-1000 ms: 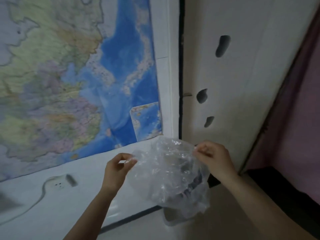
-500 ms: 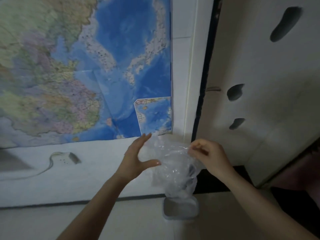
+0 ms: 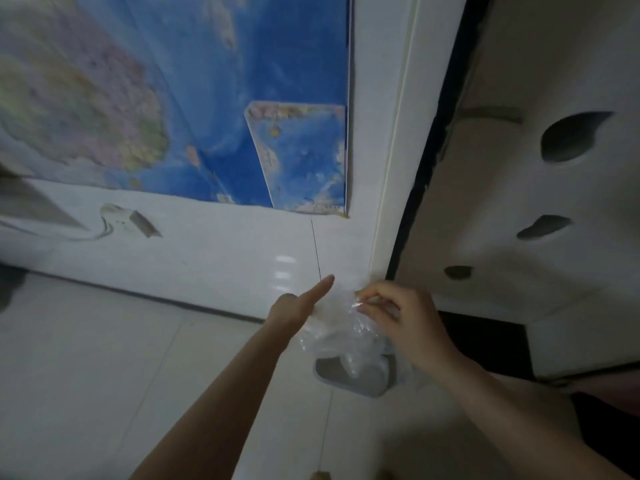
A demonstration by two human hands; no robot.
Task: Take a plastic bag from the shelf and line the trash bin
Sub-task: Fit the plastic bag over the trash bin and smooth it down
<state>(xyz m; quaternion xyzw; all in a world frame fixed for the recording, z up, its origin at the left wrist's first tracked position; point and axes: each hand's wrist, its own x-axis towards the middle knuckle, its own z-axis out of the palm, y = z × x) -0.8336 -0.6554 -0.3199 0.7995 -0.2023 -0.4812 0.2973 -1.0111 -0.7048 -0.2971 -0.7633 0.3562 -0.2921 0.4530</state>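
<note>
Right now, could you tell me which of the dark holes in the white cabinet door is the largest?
The top hole, highest on the cabinet door; the two below it are clearly smaller.

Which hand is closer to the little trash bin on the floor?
The right hand, as far as this view shows. It pinches the plastic bag just above the trash bin. The left hand is up and to the left, fingers stretched toward the wall.
</note>
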